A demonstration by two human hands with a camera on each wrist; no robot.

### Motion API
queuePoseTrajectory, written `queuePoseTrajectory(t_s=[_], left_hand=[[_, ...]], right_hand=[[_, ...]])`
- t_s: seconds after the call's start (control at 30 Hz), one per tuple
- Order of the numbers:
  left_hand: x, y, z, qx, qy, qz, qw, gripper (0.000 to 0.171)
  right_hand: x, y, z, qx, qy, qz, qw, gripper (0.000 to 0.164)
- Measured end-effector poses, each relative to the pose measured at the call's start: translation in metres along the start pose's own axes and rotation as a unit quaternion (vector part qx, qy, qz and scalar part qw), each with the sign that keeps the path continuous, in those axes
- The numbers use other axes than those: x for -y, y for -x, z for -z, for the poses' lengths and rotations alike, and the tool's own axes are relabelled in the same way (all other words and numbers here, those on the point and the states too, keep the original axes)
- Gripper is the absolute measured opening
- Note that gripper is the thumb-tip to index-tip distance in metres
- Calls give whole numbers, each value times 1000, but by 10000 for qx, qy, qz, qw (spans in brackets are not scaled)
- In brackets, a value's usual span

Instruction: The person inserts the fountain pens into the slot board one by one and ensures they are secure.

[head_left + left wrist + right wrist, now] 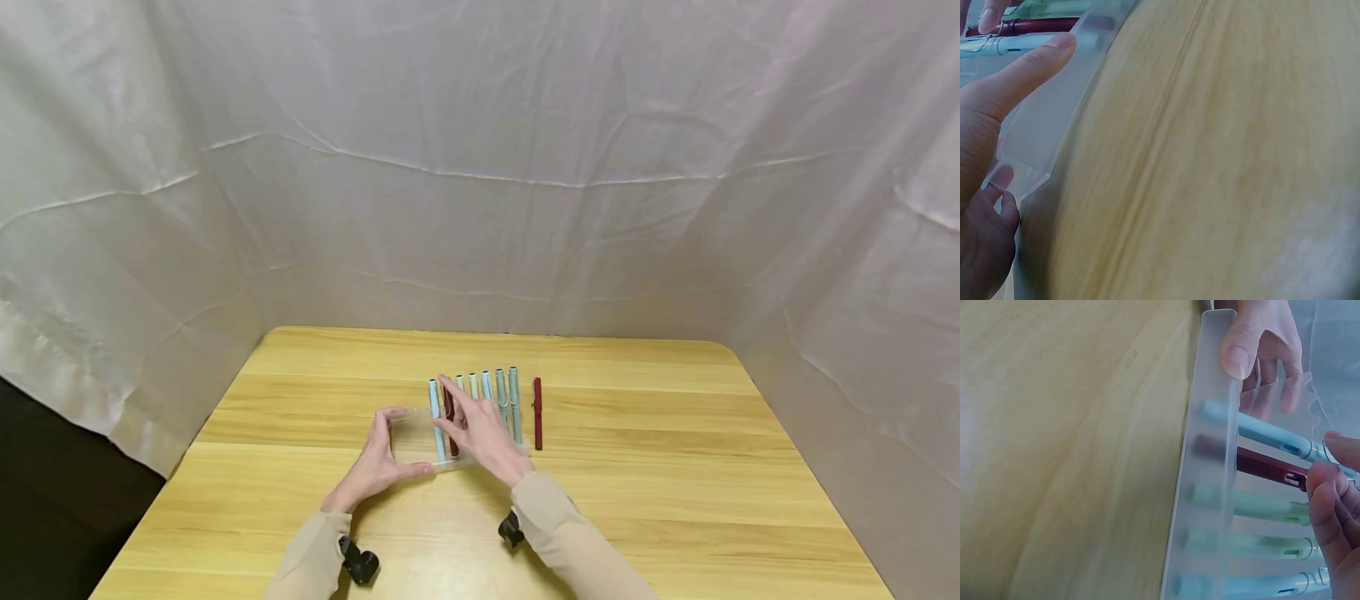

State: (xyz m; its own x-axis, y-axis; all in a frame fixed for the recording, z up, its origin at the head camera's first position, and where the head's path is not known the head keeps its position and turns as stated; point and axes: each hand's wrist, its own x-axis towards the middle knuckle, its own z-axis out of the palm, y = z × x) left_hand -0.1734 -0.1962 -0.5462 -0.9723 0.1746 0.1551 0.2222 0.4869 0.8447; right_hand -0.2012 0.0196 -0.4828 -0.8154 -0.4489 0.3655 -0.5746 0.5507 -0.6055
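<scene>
My left hand (378, 454) holds the left end of a clear plastic tray (412, 437), thumb on its near wall. Pens lie side by side in the tray, clips near their far ends. Leftmost is a light blue pen (1269, 434), with a dark red pen (1269, 467) beside it. My right hand (483, 433) is over the tray, its thumb and fingers pinching the dark red pen near its clip. Farther right come pale green pens (1266, 506), another light blue pen (1260, 585) and grey-green pens (515, 408), partly hidden by my right hand in the head view.
A brighter red pen (537, 414) lies on the wooden table (660, 467), just right of the tray. Pale curtains (510, 233) hang behind the table and along both sides. A black wrist camera (360, 562) is strapped below my left sleeve.
</scene>
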Motion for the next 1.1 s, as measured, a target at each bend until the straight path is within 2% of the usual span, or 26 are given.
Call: queuePoseTrajectory(t_s=[0.43,0.7,0.87,1.0,1.1], left_hand=[[2,-1,-3,-52,-24,-3,10000,105],[0,0,-2,-34,71,80,9999,105],[0,0,-2,-32,56,113,9999,106],[1,0,-1,-21,44,124,9999,106],[1,0,-1,-3,36,141,9999,106]], right_hand=[[-14,22,4,-384,-789,-164,9960,67],[-29,40,15,-868,-1357,-460,9859,62],[-46,48,23,-1233,-1506,-517,9795,60],[-57,55,30,-1439,-1805,-953,9683,61],[-61,58,38,-1525,-2126,-1552,9526,61]])
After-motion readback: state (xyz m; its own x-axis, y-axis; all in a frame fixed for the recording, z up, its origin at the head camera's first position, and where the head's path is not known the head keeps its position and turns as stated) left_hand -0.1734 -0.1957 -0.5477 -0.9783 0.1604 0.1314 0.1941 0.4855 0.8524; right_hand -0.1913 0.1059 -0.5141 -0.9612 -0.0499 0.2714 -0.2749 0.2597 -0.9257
